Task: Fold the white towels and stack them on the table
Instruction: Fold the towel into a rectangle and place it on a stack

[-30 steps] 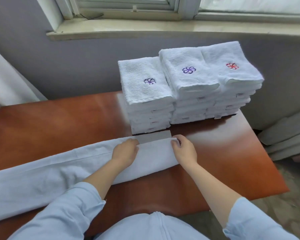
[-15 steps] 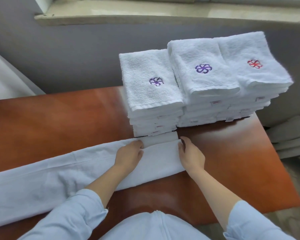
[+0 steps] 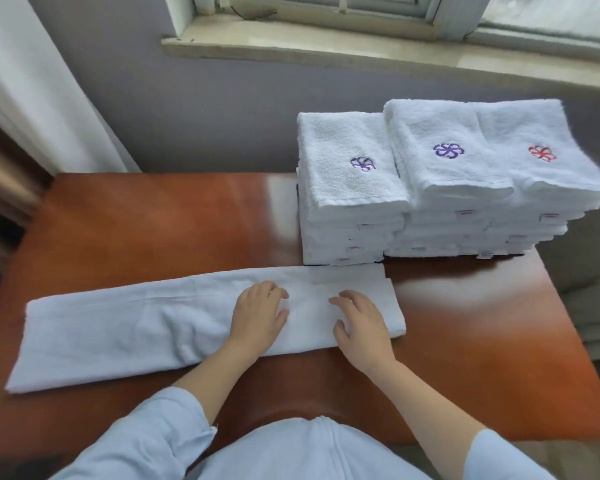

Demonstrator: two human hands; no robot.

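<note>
A long white towel [image 3: 125, 327], folded into a narrow strip, lies across the reddish-brown tabletop [image 3: 174, 220]. Both hands rest flat on its right end, fingers relaxed and spread, gripping nothing: the left hand [image 3: 258, 315] beside the right hand [image 3: 359, 323]. Just behind stand three stacks of folded towels [image 3: 440, 188] with embroidered flowers

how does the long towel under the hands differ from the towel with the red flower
The long towel lies as a narrow strip on the table; the red-flower towel is a compact rectangle atop a stack. The long towel shows no emblem; the red-flower towel shows one. Both are white.
</note>
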